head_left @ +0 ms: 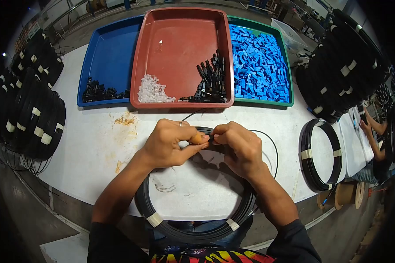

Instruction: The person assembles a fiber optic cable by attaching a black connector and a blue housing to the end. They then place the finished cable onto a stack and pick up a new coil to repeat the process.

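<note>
Both hands meet over the far side of a coiled black cable (145, 199), which has pale tape bands and overhangs the table's near edge. My left hand (173, 142) is closed in a pinch, with a ring on one finger. Close beside it, my right hand (239, 147) pinches too, its fingertips at a small dark piece (211, 137). That piece is too small to name, and the fingers partly hide it. A thin black cable loops out to the right of my right hand.
Behind the hands stand a blue tray (112, 35), a red tray (180, 35) and a green tray (289, 94) with blue parts. Cable coils are stacked left (35, 118) and right (342, 70); another coil (307, 153) lies at right. A co-worker's arms (375, 131) show far right.
</note>
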